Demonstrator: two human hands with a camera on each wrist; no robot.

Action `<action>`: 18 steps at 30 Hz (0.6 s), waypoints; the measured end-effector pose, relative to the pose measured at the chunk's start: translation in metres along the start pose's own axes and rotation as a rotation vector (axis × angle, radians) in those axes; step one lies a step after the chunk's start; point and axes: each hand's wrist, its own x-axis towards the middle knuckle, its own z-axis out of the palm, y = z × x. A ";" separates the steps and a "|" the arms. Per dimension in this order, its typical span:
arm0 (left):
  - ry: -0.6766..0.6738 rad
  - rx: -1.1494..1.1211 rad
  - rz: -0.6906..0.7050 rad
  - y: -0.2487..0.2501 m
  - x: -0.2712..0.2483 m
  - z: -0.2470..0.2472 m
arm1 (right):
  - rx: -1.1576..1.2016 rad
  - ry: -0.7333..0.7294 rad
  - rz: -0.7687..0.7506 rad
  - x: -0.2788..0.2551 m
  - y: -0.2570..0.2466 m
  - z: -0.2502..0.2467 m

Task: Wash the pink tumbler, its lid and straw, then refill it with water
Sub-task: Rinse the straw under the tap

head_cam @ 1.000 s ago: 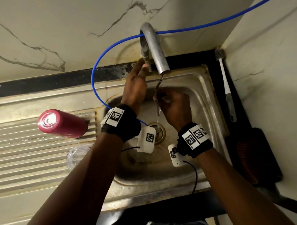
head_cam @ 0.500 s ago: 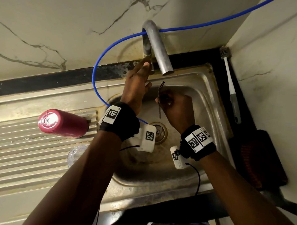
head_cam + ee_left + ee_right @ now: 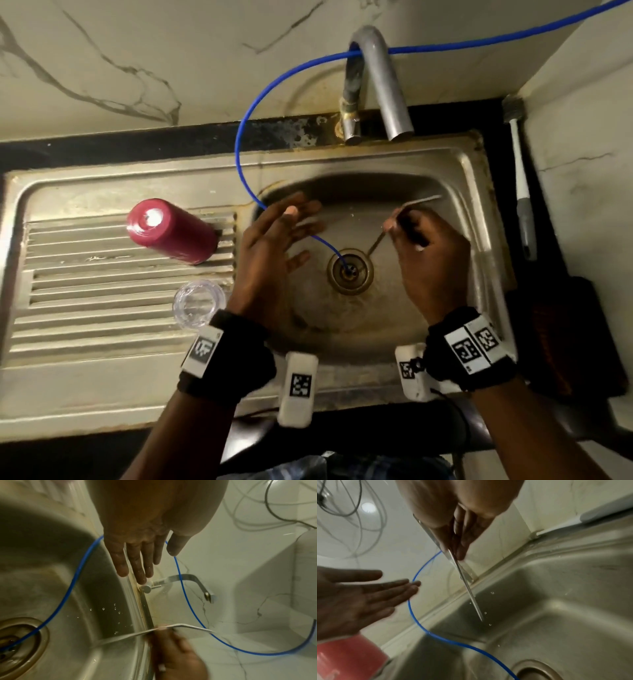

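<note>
The pink tumbler (image 3: 173, 231) stands upside down on the ribbed drainboard, left of the basin; it shows at the lower left of the right wrist view (image 3: 349, 655). Its clear lid (image 3: 198, 303) lies on the drainboard just in front of it. My right hand (image 3: 428, 253) pinches the bent metal straw (image 3: 419, 201) over the basin, and drops fall off the straw (image 3: 467, 586). My left hand (image 3: 274, 250) hovers over the basin's left side with fingers (image 3: 135, 563) straight and spread, holding nothing. The straw (image 3: 181, 626) also crosses the bottom of the left wrist view.
The steel sink (image 3: 472, 212) has a drain (image 3: 349, 270) with a blue hose (image 3: 246, 137) running into it. The curved tap (image 3: 387, 85) rises at the back, with no water running. A white brush (image 3: 522, 185) lies along the right wall.
My left hand left the tap handle and drew back over the basin, fingers spread. The water stopped. My right hand moved the straw away from the spout, down and to the right.
</note>
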 end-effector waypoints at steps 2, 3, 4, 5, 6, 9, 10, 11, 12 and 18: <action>0.020 0.011 0.000 0.003 -0.022 -0.015 | -0.090 -0.126 0.052 -0.008 0.002 0.008; 0.021 0.027 0.007 0.004 -0.032 -0.024 | -0.077 -0.089 0.041 -0.013 0.000 0.010; 0.019 0.042 0.016 0.005 -0.040 -0.034 | -0.047 -0.031 0.014 -0.016 -0.005 0.012; 0.024 0.059 0.022 0.005 -0.046 -0.046 | -0.021 -0.008 0.008 -0.018 -0.012 0.015; 0.036 0.071 0.011 0.004 -0.052 -0.058 | -0.007 -0.031 0.032 -0.023 -0.021 0.018; 0.117 0.084 -0.025 0.006 -0.069 -0.096 | 0.050 -0.150 0.144 -0.034 -0.061 0.033; 0.144 0.087 -0.031 0.008 -0.073 -0.109 | 0.119 -0.182 0.162 -0.039 -0.080 0.041; 0.179 0.092 -0.032 0.010 -0.078 -0.124 | 0.186 -0.223 0.163 -0.043 -0.098 0.050; 0.217 0.103 -0.029 0.012 -0.083 -0.140 | 0.235 -0.277 0.152 -0.050 -0.119 0.063; 0.544 0.150 0.015 0.027 -0.105 -0.247 | 0.335 -0.623 0.032 -0.088 -0.230 0.203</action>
